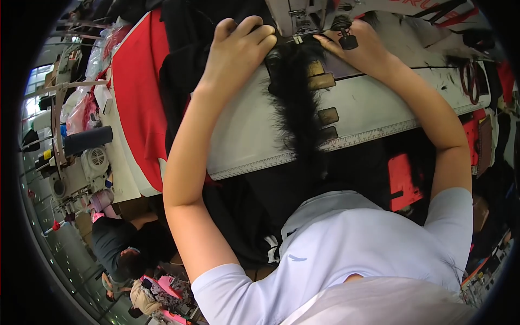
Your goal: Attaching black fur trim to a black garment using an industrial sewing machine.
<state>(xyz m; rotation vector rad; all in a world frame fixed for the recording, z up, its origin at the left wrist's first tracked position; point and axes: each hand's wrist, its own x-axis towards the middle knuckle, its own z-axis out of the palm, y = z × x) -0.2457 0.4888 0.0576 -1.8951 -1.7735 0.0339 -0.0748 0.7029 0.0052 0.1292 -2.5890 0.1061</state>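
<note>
A long strip of black fur (299, 103) runs from under the presser foot of a sewing machine (298, 19) down over the front edge of the white machine table. My left hand (238, 54) is left of the foot, fingers bent and closed on the edge of the black material. On the other side, my right hand (365, 50) lies with its thumb against the strip near the foot. Its other fingers are partly hidden behind a machine part. Black fabric (187, 38) lies beside my left wrist.
Red fabric (138, 92) drapes at the left. A ruler tape (368, 134) follows the table's front edge. Several brownish patches (327, 115) mark the tabletop beside the fur. Scissors (472, 84) lie at the right. Other people (122, 246) are at the lower left.
</note>
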